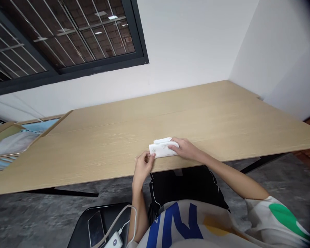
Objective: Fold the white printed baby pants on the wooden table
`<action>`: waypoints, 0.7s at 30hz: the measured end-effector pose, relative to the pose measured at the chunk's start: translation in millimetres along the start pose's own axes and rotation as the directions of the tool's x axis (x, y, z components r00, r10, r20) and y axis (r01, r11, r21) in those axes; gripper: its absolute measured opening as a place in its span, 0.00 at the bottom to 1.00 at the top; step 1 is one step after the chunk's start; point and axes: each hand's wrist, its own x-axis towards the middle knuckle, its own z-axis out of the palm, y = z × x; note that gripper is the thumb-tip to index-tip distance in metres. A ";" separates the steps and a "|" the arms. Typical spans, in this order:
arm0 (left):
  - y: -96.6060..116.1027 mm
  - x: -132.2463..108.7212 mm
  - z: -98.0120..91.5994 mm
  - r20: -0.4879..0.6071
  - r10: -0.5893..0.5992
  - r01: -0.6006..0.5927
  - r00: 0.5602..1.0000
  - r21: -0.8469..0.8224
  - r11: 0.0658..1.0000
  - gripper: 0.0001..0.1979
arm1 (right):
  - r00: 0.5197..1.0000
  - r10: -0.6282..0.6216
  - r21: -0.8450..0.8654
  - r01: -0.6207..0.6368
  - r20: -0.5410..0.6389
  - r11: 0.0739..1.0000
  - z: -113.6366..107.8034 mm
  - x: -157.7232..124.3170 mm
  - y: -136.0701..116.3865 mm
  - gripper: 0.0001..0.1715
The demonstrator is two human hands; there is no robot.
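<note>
A small folded white cloth (161, 150) with a faint scattered print lies near the front edge of the wooden table. One folded layer stands slightly up along its back side. My left hand (144, 163) pinches its lower left corner, the thumb on top and the fingertips partly hidden. At the right end, my right hand (184, 148) holds the cloth with the thumb over the top and the fingers behind it. Whether the cloth is a diaper or another soft item cannot be made out.
The wide wooden table (113, 134) reaches back to a white wall and a barred window (88, 31). At the left stands an open box (59, 122) with light blue and white soft things. A black stool (80, 224) below carries a phone (95, 225) and a cabled power bank (114, 241).
</note>
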 end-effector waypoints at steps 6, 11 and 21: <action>9.5 16.0 15.8 -0.122 -0.031 0.065 0.992 0.284 0.957 0.15 | 0.985 0.103 -0.205 -0.130 -0.137 0.970 18.1 22.8 5.9 0.16; 9.8 17.2 26.0 -0.132 -0.062 0.116 0.989 0.457 0.882 0.14 | 0.965 0.179 -0.431 -0.246 -0.190 0.868 30.8 29.7 10.0 0.20; 9.1 25.3 31.2 0.114 0.238 -0.263 0.965 0.481 0.836 0.28 | 0.935 -0.355 -0.509 0.302 -0.009 0.806 32.0 20.2 -0.3 0.26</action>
